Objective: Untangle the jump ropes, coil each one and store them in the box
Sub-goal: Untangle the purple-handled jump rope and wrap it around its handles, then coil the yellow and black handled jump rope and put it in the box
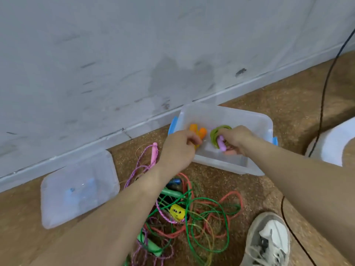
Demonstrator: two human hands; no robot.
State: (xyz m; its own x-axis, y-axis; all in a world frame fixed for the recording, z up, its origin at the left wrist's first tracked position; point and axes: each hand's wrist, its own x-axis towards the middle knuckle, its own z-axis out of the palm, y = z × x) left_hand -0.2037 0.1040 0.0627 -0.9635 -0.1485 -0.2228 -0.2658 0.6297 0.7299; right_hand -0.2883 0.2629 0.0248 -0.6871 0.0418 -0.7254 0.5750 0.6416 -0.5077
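Down in the box (221,164), left hand (180,146) grips orange handles (200,131); right hand (240,139) grips a lilac handle (220,144).

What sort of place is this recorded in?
Probably an indoor room, seen at floor level: a brown carpet-like floor meets a scuffed pale wall with a baseboard, and the box, ropes and a shoe rest on it.

Box (226,164): stood on the floor (288,104) beside the wall (115,54).
Lid (76,189): lay left of the box.
Tangled ropes (192,214): lay before the box, right of the lid.
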